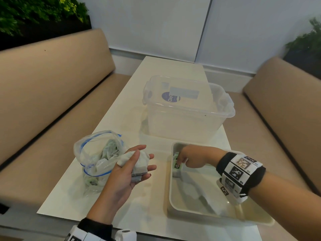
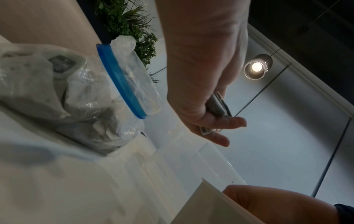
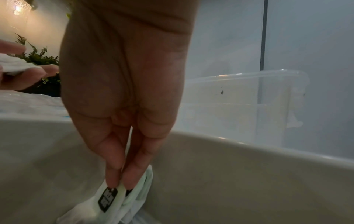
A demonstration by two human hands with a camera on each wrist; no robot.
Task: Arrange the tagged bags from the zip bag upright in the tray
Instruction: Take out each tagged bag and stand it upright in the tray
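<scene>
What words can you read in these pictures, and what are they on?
"Clay...", cut off: blue round sticker on the clear storage box.
Black tag on the tagged bag pinched by the right hand in the tray: too blurred.
Wristband: square code patterns, no words.

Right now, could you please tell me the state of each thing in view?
Zip bag: open, bags inside.
Left hand: holds a few bags.
Right hand: pinches a tagged bag in the tray's far-left corner.
Tray: otherwise bare.
Clear bin: lidless.
</scene>
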